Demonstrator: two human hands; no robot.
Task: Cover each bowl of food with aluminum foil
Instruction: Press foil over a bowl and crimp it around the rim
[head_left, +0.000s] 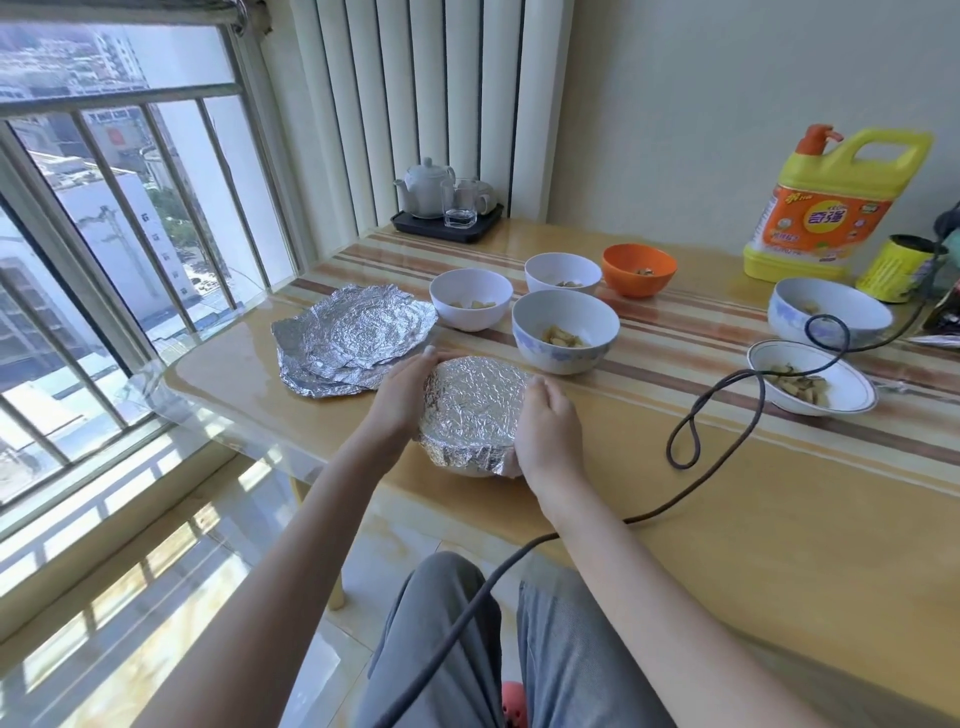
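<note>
Pressing foil snug, the foil-covered bowl (475, 410) is clasped between left hand (402, 392) and right hand (548, 434), fingers curled around its rim.

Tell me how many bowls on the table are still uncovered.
6. Two white bowls and a blue-patterned bowl sit mid-table, an orange bowl behind them, and two more bowls on the right. More may be hidden past the right edge.

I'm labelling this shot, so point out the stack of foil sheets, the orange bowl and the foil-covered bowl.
stack of foil sheets (353, 338), head view, middle of the top sheet.
orange bowl (636, 280), head view, front outer wall.
foil-covered bowl (475, 400), head view, centre of the foil top.
</note>
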